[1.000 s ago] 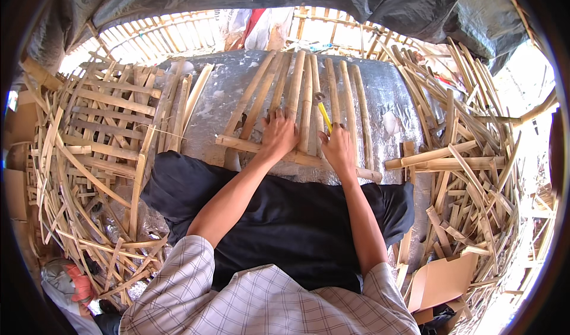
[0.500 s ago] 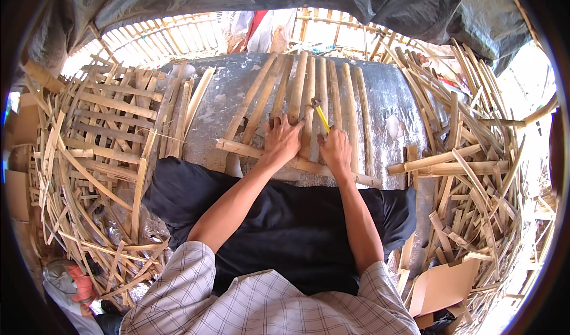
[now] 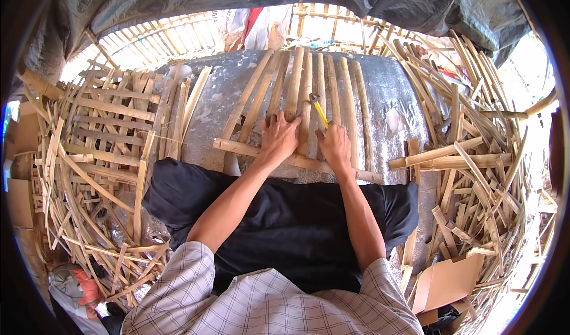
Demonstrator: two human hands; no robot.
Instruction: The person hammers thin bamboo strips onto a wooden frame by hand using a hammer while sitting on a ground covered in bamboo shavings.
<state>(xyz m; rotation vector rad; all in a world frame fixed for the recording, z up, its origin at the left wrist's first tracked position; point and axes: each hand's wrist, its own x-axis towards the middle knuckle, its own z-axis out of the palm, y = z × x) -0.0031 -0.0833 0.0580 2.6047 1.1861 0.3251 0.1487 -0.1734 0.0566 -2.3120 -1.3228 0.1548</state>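
Observation:
Several round bamboo poles (image 3: 332,91) lie side by side on a dark, worn sheet, fanning away from me. Across their near ends runs a bamboo crosspiece (image 3: 237,147). Bent over the left-middle poles, my left hand (image 3: 279,134) grips a bamboo pole, its thumb toward the right; the fingertips are partly hidden. My right hand (image 3: 335,148) is closed around yellow-handled pincers (image 3: 321,113). Their small dark metal head points away from me and rests at or just above a pole in the middle; whether it grips anything is too small to tell.
A bamboo lattice (image 3: 113,106) and loose strips are heaped on my left. More split bamboo (image 3: 475,216) is piled on my right, beside a cardboard piece (image 3: 448,284). Black sheeting (image 3: 208,8) hangs overhead. My legs in dark cloth (image 3: 285,228) border the work.
The whole view has shifted slightly. Both hands keep nearly the same places on the poles, and the pincers stay in my right hand, pointing away as before.

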